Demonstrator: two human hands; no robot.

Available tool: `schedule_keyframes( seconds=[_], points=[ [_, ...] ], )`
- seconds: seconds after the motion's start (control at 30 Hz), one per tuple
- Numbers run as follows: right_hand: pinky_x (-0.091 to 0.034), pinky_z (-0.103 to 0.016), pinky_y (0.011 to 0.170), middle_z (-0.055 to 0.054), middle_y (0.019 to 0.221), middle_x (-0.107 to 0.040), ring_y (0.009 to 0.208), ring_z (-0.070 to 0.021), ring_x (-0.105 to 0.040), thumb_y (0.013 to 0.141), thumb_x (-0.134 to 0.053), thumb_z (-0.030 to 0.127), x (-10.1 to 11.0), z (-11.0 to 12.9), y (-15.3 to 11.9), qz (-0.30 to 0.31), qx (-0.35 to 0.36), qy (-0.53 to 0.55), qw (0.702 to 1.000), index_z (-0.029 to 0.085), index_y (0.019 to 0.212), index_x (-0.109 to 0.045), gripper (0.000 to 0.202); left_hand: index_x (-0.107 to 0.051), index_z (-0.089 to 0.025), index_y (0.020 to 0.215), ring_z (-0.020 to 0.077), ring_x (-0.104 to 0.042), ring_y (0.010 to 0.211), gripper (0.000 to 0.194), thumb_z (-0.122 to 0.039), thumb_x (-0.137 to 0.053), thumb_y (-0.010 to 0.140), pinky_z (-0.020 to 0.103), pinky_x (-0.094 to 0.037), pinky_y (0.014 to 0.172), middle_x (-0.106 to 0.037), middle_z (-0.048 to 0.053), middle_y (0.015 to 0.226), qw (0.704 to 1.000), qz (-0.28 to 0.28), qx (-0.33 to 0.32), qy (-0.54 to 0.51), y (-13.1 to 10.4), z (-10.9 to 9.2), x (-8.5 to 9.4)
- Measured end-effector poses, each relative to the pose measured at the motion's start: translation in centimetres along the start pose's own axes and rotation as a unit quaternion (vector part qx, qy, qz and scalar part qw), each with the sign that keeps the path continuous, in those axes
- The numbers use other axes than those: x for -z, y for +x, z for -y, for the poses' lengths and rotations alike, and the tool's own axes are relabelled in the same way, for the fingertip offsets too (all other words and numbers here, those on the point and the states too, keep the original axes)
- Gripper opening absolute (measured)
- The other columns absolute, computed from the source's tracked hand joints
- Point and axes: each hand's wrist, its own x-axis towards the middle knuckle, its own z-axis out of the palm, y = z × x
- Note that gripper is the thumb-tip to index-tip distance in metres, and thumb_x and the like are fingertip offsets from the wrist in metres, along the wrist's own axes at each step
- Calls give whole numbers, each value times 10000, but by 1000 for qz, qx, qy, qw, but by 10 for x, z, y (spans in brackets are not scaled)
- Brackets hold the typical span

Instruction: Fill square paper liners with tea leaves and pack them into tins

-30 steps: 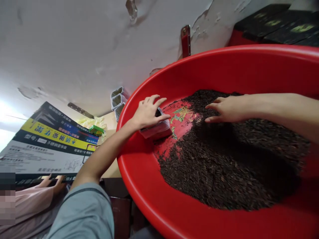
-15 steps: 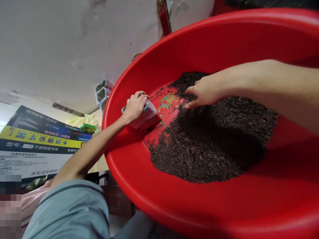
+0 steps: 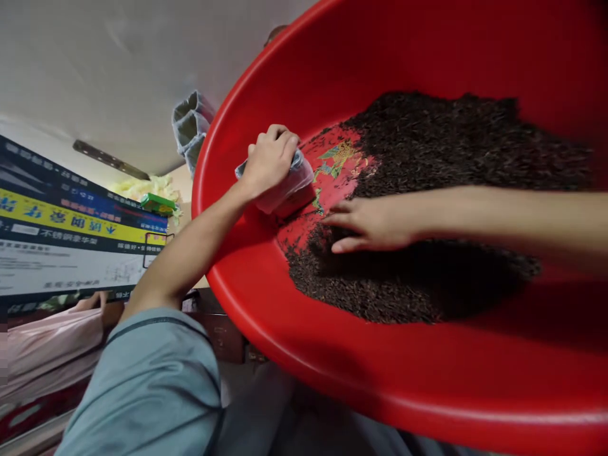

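A wide red plastic basin holds a spread of dark, dry leaf strips that look like loose tea. Toward the basin's left side, my left hand is closed around a small clear plastic bag, which stands against the basin floor; its contents are hidden. My right hand hovers low over the leaves, palm down with fingers apart, and holds nothing. Between the two hands shows a printed coloured pattern on the basin's floor, with leaf bits scattered round it.
Several open-topped clear bags stand outside the basin's left rim. Left of them lie a green packet and a printed box. Part of another person in a pink garment is at the lower left.
My right hand has moved toward the near side of the leaves and closer to the bag. My left hand stays on the bag. The camera view has shifted.
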Motion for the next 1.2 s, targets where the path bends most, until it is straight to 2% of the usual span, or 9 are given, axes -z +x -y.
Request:
schedule_keyframes(
  seconds=[0.1,0.23,0.33,0.5,0.63,0.8,0.93,1.07,1.2],
  points=[
    [-408,-498,1192,-189,1617,-402,1468,-375,-426,883,-512,791,-14,33,-24,168,56,3,984,156,1552,-464,924,-631,-313,1367,327,-460,1372,483,-456,-264,1089,513,-350,1131,-504,58,1495,1000,-2,-5,-20,-2,-1,5],
    [-281,-522,1261,-230,1676,-236,1541,-389,-257,954,-321,756,-29,70,-25,232,-19,26,972,81,1620,-299,949,-633,-276,1384,313,-522,1311,429,-394,-356,1078,501,-430,1069,-581,82,1449,996,-80,-24,-31,-3,-2,17],
    [-233,-570,1265,-242,1663,-272,1565,-416,-162,971,-284,718,-45,104,-17,275,-68,40,958,49,1605,-323,922,-596,-151,1412,300,-548,1304,429,-300,-378,1075,495,-445,1055,-602,128,1411,988,-144,-22,-59,-2,3,27],
    [-388,-636,1118,-251,1504,-495,1407,-446,-453,999,-256,656,-70,142,-18,271,-110,52,955,162,1505,-505,750,-559,-369,1393,245,-495,1335,401,-414,-342,1059,397,-452,1070,-581,-47,1474,983,-156,20,-94,4,24,37],
    [-440,-510,1077,-263,1351,-586,1253,-370,-595,1025,-273,560,-77,147,-23,258,-153,49,953,101,1399,-552,655,-526,-332,1428,206,-495,1353,462,-387,-314,1021,347,-421,1121,-568,-34,1490,979,-171,8,-110,9,41,42],
    [-491,-397,954,-132,1096,-740,1024,-284,-703,1008,-381,481,-72,145,-21,217,-144,100,960,190,1134,-681,436,-566,-392,1382,212,-550,1318,463,-403,-276,1021,381,-392,1135,-648,-85,1408,980,-140,-7,-139,11,52,47],
    [-488,-354,855,-89,930,-758,865,-239,-693,952,-469,425,-75,138,-16,200,-134,186,953,181,972,-719,350,-661,-232,1187,190,-666,1145,420,-318,-265,1076,323,-459,1038,-741,32,1202,972,-155,-15,-173,13,56,44],
    [-478,-306,748,-50,823,-711,762,-185,-611,870,-572,454,-72,138,-8,200,-211,314,904,172,842,-694,309,-649,-204,1151,175,-696,1082,403,-291,-258,1105,300,-484,982,-743,30,1128,970,-160,-10,-182,15,59,41],
    [-358,-250,460,17,626,-551,502,-118,-458,812,-605,431,-44,152,6,230,-361,450,784,208,727,-571,242,-658,-207,1147,177,-698,1055,453,-360,-233,1115,294,-490,971,-748,47,1131,967,-136,0,-214,13,62,43]
  ],
)
